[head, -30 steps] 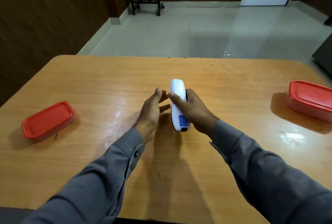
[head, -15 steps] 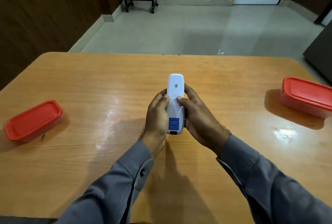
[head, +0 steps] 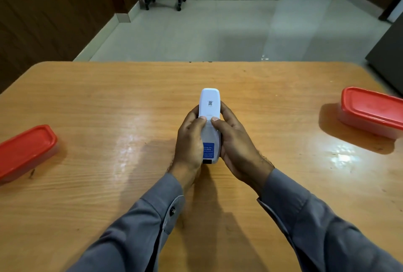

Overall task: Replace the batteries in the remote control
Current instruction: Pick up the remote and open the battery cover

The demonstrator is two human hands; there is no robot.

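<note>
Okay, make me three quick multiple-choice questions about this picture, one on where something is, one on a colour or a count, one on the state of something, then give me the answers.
1. Where is the remote control?
A. flat on the table
B. between both hands
C. inside a container

2. How many red-lidded containers are on the table?
A. one
B. two
C. three

3. What state is the remote's back cover in?
A. closed
B. lying on the table
C. in a container

Answers:
1 B, the left hand and right hand clasp it from either side.
2 B, the left container and the right container sit near opposite edges.
3 A, both thumbs press on the unbroken white back; no batteries show.
</note>
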